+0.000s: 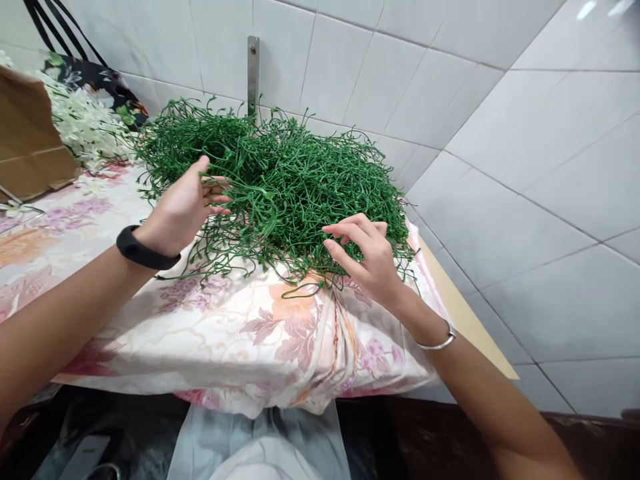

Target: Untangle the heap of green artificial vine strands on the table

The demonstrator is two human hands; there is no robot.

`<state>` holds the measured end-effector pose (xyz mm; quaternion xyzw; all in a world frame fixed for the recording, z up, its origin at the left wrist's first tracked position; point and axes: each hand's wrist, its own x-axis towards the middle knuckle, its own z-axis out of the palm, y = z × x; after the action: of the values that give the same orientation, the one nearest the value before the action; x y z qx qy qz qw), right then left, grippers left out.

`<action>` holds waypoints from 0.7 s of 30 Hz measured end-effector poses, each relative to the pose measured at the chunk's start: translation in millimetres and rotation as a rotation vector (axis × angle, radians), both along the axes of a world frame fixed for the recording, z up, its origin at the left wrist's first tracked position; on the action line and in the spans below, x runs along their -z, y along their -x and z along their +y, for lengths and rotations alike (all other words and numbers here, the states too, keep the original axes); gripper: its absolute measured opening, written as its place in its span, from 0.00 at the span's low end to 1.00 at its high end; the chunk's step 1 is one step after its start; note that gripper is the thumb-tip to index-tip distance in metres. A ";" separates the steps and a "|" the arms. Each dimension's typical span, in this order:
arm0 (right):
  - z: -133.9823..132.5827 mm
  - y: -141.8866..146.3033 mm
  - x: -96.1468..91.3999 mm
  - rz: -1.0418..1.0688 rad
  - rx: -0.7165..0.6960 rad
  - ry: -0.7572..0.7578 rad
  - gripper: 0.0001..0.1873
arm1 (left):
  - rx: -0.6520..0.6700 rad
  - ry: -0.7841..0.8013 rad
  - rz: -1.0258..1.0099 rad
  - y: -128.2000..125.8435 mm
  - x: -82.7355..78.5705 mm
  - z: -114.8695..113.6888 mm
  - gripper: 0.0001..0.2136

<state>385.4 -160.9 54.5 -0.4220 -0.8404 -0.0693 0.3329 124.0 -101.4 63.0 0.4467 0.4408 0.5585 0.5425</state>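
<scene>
A big tangled heap of thin green artificial flower stems point(320, 180), with small buds at the tips, lies on a floral cloth against the wall. My left hand point(183, 203), with a black wristband, is at the heap's left front. Its thumb points up and its fingers are apart, with some stems right behind and beside them. At the right front is my right hand point(365, 250), wearing a silver bangle. A gap shows between its thumb and forefinger, and I see nothing held there. Loose stems trail onto the cloth between my hands.
White artificial flowers point(83, 117) and a brown cardboard piece point(33, 133) are at the left, before a dark floral bag point(107, 83). The floral cloth point(215, 340) covers the table, bunched at the front. A metal bracket point(253, 73) is fixed to the tiled wall point(400, 73).
</scene>
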 end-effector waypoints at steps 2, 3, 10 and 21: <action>-0.2 0.2 0.1 -0.002 -0.005 0.004 0.09 | -0.082 -0.004 0.032 6.4 -5.3 4.3 0.15; -0.4 0.2 0.2 -0.001 -0.007 0.006 0.09 | -0.094 0.000 0.044 9.0 -7.6 5.8 0.16; -1.0 0.0 0.2 0.003 -0.021 0.009 0.09 | 0.049 -0.132 0.012 14.7 -15.0 4.0 0.21; -1.1 -0.9 0.6 -0.012 -0.050 0.029 0.10 | 0.095 -0.599 0.009 15.0 -57.7 -31.8 0.33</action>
<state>386.3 -162.1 53.8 -0.4052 -0.8536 -0.0514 0.3234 109.0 -133.2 120.6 0.6094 0.2373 0.6356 0.4103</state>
